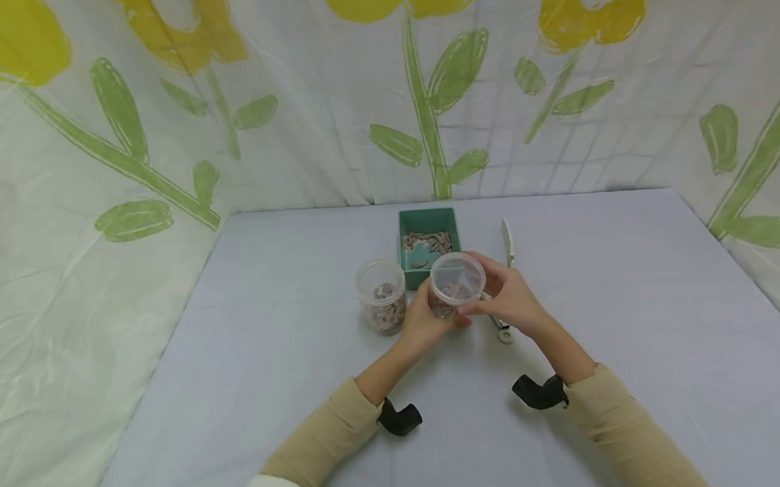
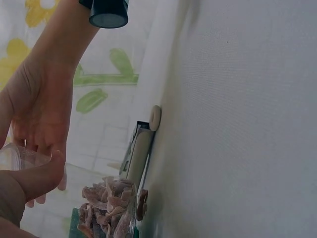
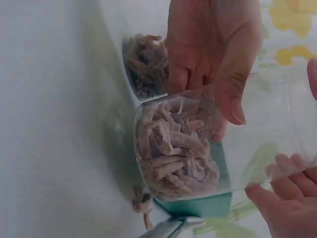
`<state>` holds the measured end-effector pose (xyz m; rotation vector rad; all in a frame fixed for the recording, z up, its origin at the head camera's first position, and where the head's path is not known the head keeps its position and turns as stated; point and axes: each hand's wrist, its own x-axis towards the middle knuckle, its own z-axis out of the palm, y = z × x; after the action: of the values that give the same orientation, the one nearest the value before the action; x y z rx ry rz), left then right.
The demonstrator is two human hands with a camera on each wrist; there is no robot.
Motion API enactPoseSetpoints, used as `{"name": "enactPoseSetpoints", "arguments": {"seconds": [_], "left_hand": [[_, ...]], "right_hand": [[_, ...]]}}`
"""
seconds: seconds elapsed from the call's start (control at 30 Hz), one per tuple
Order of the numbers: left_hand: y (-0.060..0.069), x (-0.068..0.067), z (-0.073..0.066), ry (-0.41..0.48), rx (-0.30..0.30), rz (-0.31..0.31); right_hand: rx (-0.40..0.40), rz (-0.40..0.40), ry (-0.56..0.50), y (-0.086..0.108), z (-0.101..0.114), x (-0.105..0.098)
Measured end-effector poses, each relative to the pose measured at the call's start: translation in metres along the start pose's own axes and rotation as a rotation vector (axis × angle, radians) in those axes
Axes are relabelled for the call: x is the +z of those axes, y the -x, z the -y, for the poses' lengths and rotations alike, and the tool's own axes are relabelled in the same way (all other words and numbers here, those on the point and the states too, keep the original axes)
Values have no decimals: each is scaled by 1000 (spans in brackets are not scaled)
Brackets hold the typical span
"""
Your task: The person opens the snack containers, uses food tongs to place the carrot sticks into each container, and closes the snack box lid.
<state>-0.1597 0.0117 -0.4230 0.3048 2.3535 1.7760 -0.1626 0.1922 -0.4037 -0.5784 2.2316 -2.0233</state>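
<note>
Both hands hold a clear plastic jar (image 1: 457, 284) part-filled with brownish, dried-looking strips (image 3: 173, 148). My left hand (image 1: 425, 320) grips the lower body, its thumb along the side. My right hand (image 1: 509, 297) has fingers and thumb spread around the upper rim. Whether a lid sits on this jar I cannot tell. Just left of the left hand, a second clear jar (image 1: 382, 301) with similar strips stands upright on the table. Behind the held jar is a green rectangular tub (image 1: 419, 276) with more strips inside.
Metal tongs (image 1: 508, 245) with a beige end ring (image 1: 506, 336) lie on the table, partly hidden by the right hand. A small loose piece (image 3: 141, 198) lies near the tub. A flower-printed curtain (image 1: 334, 116) hangs behind the white-covered table (image 1: 270, 312).
</note>
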Motion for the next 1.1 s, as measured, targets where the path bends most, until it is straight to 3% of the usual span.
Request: {"name": "enactPoseSetpoints", "arguments": {"seconds": [0.5,0.8,0.97,1.1], "left_hand": [[-10,-1,13,-25,-104,23],[-9,-1,14,-8,-124,21],[-4,-4,15,-20,-143,45],[8,-11,9,-69,-186,95]], "right_hand": [[73,4,-32,-7,-9,1],[53,35,-41,-10,-11,2],[36,50,-50,-11,-14,2],[32,68,-35,-11,-14,1]]}}
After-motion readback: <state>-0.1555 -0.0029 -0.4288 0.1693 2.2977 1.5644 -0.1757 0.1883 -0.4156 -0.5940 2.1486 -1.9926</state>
